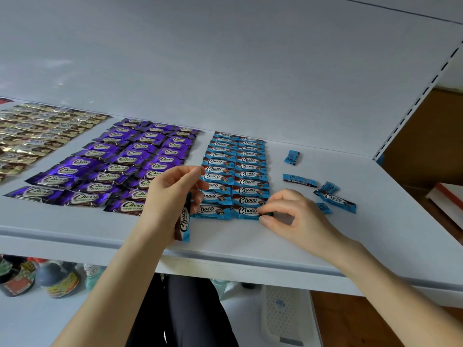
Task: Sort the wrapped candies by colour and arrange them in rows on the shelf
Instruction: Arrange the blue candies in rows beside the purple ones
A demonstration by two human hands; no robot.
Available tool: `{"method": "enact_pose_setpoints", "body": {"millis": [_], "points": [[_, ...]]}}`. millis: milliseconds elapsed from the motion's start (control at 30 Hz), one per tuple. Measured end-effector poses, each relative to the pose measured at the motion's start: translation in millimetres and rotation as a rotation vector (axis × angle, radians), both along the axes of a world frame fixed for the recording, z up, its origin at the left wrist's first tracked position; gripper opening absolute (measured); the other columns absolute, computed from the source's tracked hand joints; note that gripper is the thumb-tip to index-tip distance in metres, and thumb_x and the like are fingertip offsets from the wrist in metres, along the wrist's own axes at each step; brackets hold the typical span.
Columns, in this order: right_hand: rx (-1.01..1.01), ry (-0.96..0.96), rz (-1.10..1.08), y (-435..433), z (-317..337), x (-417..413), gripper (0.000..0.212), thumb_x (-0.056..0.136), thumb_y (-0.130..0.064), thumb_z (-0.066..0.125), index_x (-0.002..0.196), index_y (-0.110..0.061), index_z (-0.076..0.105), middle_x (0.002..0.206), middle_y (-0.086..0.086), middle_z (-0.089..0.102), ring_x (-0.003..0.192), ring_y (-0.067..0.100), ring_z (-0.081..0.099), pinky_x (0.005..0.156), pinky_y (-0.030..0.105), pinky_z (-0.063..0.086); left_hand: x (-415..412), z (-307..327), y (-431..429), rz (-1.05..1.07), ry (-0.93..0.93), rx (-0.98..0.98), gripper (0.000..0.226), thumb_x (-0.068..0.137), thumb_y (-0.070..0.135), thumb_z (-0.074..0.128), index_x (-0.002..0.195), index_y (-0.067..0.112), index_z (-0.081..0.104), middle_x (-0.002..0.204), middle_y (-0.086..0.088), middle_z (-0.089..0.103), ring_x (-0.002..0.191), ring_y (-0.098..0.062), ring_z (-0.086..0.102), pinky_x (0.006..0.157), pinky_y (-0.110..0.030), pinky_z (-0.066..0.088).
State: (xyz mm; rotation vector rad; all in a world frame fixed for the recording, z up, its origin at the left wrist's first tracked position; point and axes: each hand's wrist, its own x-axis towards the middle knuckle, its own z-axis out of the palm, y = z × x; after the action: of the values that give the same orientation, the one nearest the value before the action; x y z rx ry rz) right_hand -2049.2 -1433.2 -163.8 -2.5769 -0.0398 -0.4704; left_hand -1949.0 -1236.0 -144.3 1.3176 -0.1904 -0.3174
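Bare shelf [225, 236] lies open along the front edge and to the right of the blue rows [235, 171], broken only by loose blue candies [333, 196] scattered there. A narrow lane separates the blue rows from the purple rows [120, 166]; the left hand [172, 194] covers its near end.

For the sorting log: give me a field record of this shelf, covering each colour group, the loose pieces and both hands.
shelf: white, candies laid flat in blocks by colour
gold candies: far left, partly out of frame
purple candies: three columns, left of centre
blue candies: two columns, right of centre
loose blue candies: several scattered right of the blue block
left hand: holds a blue candy near the shelf's front edge
right hand: pinches the right end of the nearest candy in the right blue column
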Motion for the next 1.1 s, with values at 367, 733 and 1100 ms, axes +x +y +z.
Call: {"method": "enact_pose_setpoints", "body": {"millis": [367, 733, 1100], "points": [[-0.003, -0.046, 0.010, 0, -6, 0, 0.026, 0.077, -0.028, 0.061, 0.095, -0.015, 0.073, 0.091, -0.012, 0.054, 0.091, 0.011, 0.056, 0.077, 0.014, 0.043, -3, 2, -2, -0.002, -0.007, 0.006, 0.012, 0.091, 0.015, 0.056, 0.087, 0.005, 0.062, 0.056, 0.003, 0.062, 0.041, -0.006, 0.046, 0.037, -0.015, 0.037], [0.088, -0.201, 0.018, 0, 0, -2, 0.027, 0.081, -0.035, 0.055, 0.089, -0.015, 0.071, 0.084, -0.016, 0.059, 0.083, -0.005, 0.053, 0.070, 0.007, 0.040, -9, 13, -20, 0.047, -0.004, -0.166, 0.013, 0.096, 0.015, 0.048, 0.091, 0.009, 0.058, 0.055, 0.002, 0.059, 0.040, -0.006, 0.044, 0.038, -0.015, 0.039], [0.759, 0.021, -0.142, 20, 28, -41, 0.014, 0.088, -0.011, 0.057, 0.075, -0.013, 0.064, 0.061, -0.006, 0.063, 0.057, -0.002, 0.054, 0.057, 0.011, 0.041, -46, 30, -107, 0.021, -0.023, -0.392, 0.017, 0.099, 0.017, 0.044, 0.086, 0.010, 0.050, 0.058, 0.001, 0.061, 0.043, -0.008, 0.053, 0.042, -0.019, 0.043]]}}
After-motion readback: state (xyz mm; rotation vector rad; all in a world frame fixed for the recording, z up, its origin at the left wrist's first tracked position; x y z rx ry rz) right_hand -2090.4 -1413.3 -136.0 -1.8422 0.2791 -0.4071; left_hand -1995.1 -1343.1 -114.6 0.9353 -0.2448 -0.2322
